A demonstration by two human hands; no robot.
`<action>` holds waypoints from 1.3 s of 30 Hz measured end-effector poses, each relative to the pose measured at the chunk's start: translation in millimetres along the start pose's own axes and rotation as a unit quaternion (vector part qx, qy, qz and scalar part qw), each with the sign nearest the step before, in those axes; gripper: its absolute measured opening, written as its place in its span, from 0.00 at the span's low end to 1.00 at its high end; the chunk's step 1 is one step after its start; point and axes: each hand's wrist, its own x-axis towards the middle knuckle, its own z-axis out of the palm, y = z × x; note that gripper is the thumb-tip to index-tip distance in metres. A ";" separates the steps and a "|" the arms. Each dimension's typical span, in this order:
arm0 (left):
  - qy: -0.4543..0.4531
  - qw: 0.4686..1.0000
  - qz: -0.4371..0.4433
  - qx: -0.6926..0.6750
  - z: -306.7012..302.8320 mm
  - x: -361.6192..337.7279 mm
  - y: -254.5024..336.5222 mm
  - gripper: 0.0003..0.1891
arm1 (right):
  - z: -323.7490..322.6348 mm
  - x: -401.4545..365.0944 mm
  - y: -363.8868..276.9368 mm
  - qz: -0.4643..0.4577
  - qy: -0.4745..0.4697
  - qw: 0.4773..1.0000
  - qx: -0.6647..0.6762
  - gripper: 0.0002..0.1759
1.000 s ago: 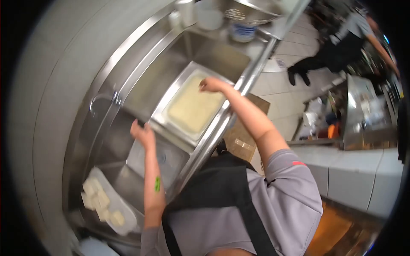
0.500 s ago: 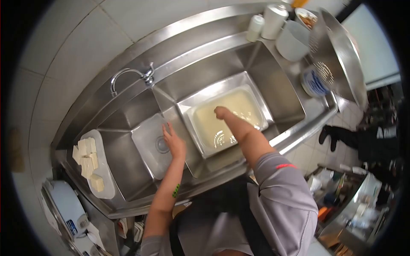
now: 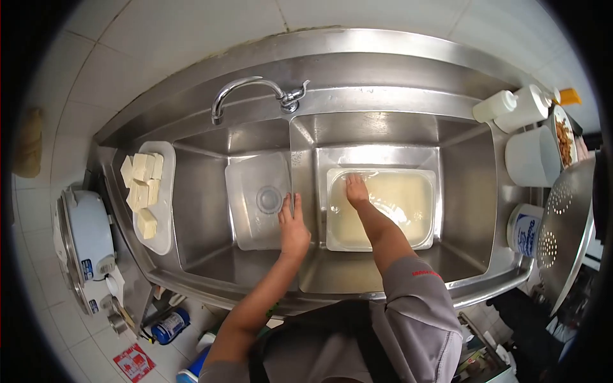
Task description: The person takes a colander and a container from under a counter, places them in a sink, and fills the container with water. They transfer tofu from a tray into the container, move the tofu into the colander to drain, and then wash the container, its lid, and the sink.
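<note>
Far side of the room: pale tiled wall [image 3: 377,14]. Tiled floor [image 3: 60,319] at near left, a red-and-white sign [image 3: 134,362] lying on it. I look down on a steel surface [image 3: 389,97] with two basins sunk in it.

Right basin [image 3: 469,191]: translucent tub [image 3: 330,220] on its bottom, holding cloudy pale liquid [image 3: 408,198], glare patches across it. Left basin [image 3: 203,210]: flat translucent sheet [image 3: 246,210], round drain [image 3: 269,200] showing through.

Right end, crowded: perforated steel bowl [image 3: 576,230], white container [image 3: 531,158], labelled pot [image 3: 525,231]. Left end: white tray [image 3: 166,198]. Tap [image 3: 255,81] on the far ledge, spout bent left.

Left hand [image 3: 295,233] above the left basin's right side, fingers spread, nothing held. Right hand [image 3: 356,190] at the tub's far left; I cannot tell how far its fingers open, whether they dip in, or grip anything.

Smallest: pale blocks [image 3: 138,195] heaped by the tray's left edge, one sitting nearer.
</note>
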 end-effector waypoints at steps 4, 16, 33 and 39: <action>-0.006 1.000 0.001 -0.009 -3.9 -0.6 -1.2 0.37 | 20.8 6.6 -1.6 0.061 -0.044 0.997 0.020 0.18; -0.034 0.999 -0.031 -0.001 -0.3 -2.2 -6.4 0.29 | -32.1 24.4 -15.1 0.066 -0.264 0.962 -0.033 0.24; 0.009 1.000 -0.005 -0.017 0.8 -3.9 -11.5 0.29 | -15.5 32.2 21.2 -0.026 -0.284 0.958 0.025 0.25; 0.223 0.963 0.076 -0.129 -68.9 34.2 10.0 0.30 | -34.3 34.4 20.3 -0.057 -0.297 0.950 -0.074 0.29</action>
